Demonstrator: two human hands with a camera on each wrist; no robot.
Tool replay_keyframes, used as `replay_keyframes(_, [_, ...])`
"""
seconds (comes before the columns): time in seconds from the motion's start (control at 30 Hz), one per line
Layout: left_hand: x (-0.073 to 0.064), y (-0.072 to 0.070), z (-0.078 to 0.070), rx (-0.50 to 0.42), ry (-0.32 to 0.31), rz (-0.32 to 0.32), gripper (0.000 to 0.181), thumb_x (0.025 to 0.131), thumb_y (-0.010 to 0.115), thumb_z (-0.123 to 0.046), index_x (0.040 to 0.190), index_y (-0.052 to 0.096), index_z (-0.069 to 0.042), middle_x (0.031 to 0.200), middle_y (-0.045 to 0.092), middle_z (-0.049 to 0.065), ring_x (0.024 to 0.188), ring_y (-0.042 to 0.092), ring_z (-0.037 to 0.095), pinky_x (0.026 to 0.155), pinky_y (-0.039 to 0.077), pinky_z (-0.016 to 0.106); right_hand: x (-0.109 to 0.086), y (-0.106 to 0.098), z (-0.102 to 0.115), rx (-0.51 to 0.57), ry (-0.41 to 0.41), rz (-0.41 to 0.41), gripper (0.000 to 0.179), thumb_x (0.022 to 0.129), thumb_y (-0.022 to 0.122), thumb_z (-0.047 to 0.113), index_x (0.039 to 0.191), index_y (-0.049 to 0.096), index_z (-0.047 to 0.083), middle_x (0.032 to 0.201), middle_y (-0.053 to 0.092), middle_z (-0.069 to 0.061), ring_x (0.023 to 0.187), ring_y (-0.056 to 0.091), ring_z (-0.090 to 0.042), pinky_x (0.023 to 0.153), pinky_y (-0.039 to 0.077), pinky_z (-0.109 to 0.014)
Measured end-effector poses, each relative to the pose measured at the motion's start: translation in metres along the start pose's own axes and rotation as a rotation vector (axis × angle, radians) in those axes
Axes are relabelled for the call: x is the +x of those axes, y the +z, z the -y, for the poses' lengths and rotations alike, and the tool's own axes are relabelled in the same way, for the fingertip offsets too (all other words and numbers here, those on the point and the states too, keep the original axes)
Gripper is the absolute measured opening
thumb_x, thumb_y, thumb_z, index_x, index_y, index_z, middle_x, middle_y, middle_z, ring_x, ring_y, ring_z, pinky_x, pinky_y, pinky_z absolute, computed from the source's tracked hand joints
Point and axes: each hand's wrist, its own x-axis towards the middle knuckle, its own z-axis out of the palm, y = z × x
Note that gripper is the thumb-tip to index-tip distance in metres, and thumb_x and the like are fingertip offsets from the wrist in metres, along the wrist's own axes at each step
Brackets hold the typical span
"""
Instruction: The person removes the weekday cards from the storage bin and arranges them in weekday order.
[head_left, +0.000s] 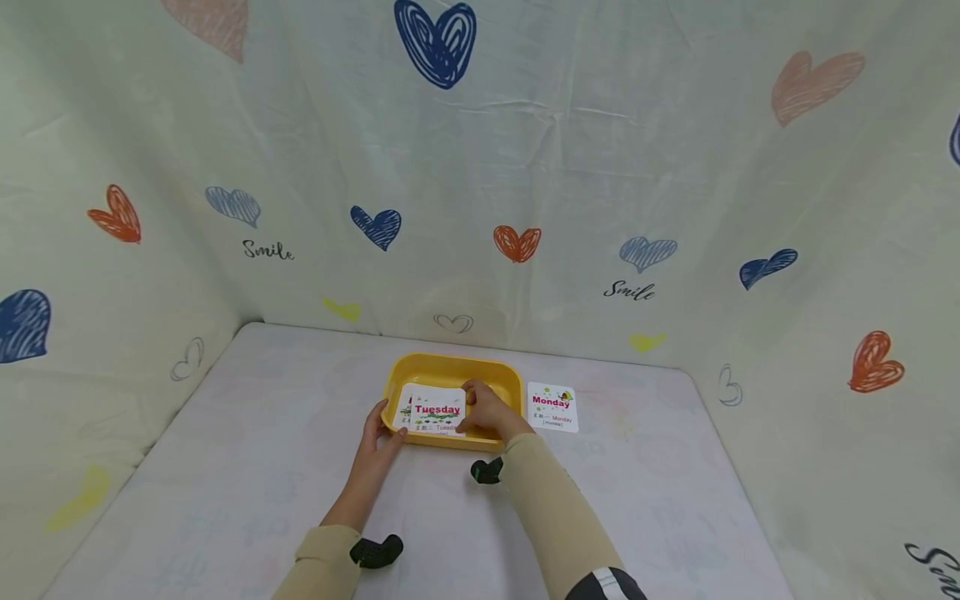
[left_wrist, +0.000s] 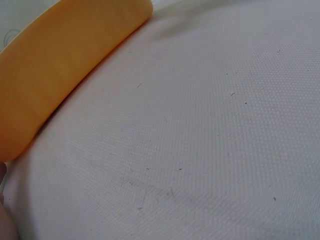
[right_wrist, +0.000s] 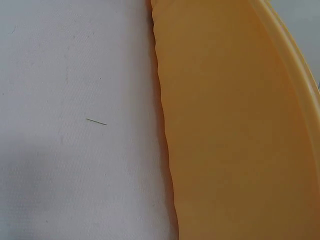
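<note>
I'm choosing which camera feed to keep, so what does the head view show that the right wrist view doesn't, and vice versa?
Only the head view shows the left hand at the rim of the yellow tray, the right hand holding the Tuesday card by its right edge, the Monday card lying beside the tray, and the printed hearts.

Only the right wrist view shows a thin green strand, with no hand in sight.

Both share the yellow tray and the white table surface.
</note>
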Motion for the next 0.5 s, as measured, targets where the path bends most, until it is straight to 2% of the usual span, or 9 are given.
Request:
replay_keyframes(0.13, [-0.0004,-0.0006,0.0007,0.003,0.009,0.005,0.07,0.096,0.061,-0.03,0.154,0.022,-0.028,0.153,0.03,0.009,0.139,0.027,0.031,0.112,0.014,0.06,0.0,-0.0004,-0.0003,0.04,0.01,-0.002,0.065,0.075,0.083,0.002,0.125,0.042,0.012,0.103,0.046,-0.007,0.096,0.046,-0.022,0.088,0.045,-0.031])
replay_keyframes(0.33, [-0.0004,-0.0006,0.0,0.016,-0.008,0.009,0.069,0.097,0.059,-0.03,0.154,0.02,-0.029,0.155,0.027,0.01,0.141,0.023,0.031,0.112,0.013,0.061,-0.0009,-0.001,-0.0002,0.068,0.015,-0.009,0.065,0.076,0.082,0.001,0.126,0.041,0.012,0.1,0.048,-0.008,0.094,0.048,-0.022,0.087,0.045,-0.032])
replay_keyframes(0.5, [-0.0001,-0.0004,0.0002,0.01,0.013,0.008,0.07,0.096,0.061,-0.03,0.154,0.021,-0.027,0.153,0.029,0.01,0.139,0.026,0.032,0.112,0.014,0.061,-0.0029,-0.0026,0.0002,0.081,0.016,-0.011,0.067,0.077,0.081,0.0,0.129,0.041,0.012,0.093,0.051,-0.008,0.085,0.05,-0.022,0.079,0.046,-0.029])
